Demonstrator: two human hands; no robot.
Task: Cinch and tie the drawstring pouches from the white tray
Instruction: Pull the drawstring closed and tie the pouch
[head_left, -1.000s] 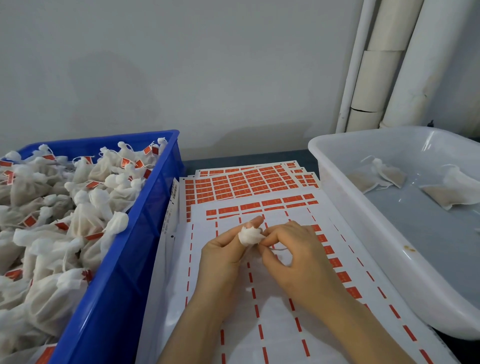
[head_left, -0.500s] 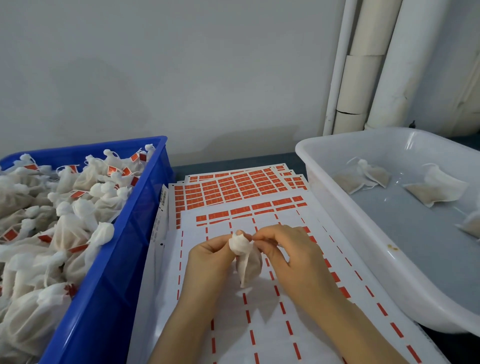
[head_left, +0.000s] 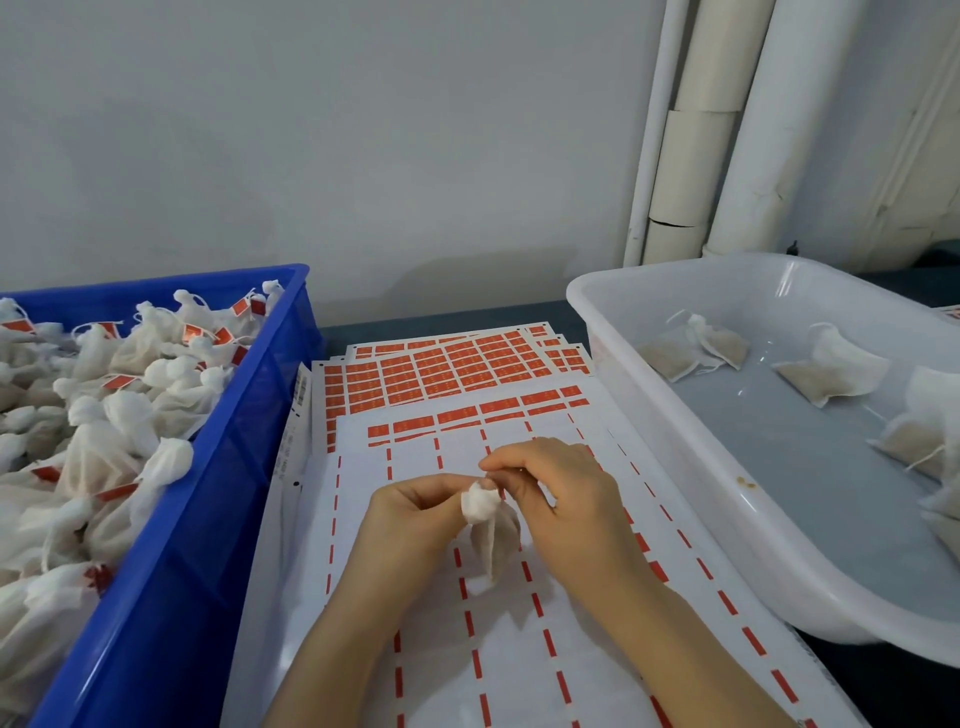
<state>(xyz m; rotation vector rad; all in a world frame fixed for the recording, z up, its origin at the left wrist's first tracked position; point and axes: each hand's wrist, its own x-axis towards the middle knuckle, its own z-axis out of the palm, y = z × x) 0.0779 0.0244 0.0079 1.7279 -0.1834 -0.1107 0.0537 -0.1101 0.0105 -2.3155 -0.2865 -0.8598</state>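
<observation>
Now my left hand (head_left: 415, 519) and right hand (head_left: 566, 509) pinch one pouch (head_left: 491, 538), tying it, I think. Many tied ones fill the bin (head_left: 208, 519); a few wait in the tray (head_left: 779, 467).

We count two hands at 6 o'clock, the left hand (head_left: 410, 514) and the right hand (head_left: 561, 499), with one pouch (head_left: 491, 530) between them. One blue crate (head_left: 208, 519) at 9 o'clock holds tied pouches (head_left: 130, 415), too many to count. One white tray (head_left: 675, 415) at 3 o'clock holds at least five loose pouches (head_left: 831, 369). Three white pipes (head_left: 753, 130) stand at 1 o'clock.
</observation>
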